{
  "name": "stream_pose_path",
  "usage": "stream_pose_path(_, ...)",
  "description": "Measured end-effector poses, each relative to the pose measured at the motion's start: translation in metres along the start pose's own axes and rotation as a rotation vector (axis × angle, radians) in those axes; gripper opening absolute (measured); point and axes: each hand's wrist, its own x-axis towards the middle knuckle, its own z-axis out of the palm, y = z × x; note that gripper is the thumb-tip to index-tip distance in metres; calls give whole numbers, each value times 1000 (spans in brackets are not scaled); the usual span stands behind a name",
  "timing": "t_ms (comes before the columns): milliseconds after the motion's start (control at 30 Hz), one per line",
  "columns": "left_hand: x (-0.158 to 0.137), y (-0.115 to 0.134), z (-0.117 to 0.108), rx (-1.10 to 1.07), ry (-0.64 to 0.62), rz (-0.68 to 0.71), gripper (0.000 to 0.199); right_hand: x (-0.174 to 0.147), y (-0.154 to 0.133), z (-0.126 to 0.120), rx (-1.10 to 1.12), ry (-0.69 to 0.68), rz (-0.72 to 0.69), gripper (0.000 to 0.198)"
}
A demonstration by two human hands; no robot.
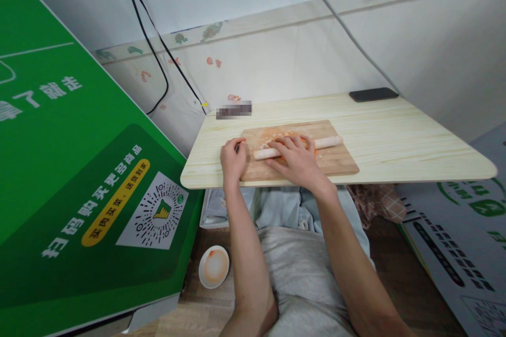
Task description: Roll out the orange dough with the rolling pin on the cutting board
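Observation:
A wooden cutting board (340, 162) lies near the front edge of the table, dusted with white flour and stained orange. Across it rests a pale rolling pin (329, 142), slightly slanted. My right hand (297, 160) lies over the pin's middle, fingers stretched across it and the thumb on the near side. Bits of orange dough (315, 153) show under the pin and hand; most of the dough is hidden. At the board's left edge, my left hand (234, 159) is curled, its fingers against the edge.
A black phone (373, 95) lies at the table's (427, 147) back right. A blurred-out item (234, 110) sits at the back left. Below, on the floor, stands a white bowl (214, 267) with orange residue. A green panel (118, 116) rises at the left, and cables hang along the wall.

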Motion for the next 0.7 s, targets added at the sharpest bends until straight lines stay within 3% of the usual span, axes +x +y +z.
stream_pose_path(700,-1,5,-1,-8,19,5,24,1,1,3,-9,25,-15,40)
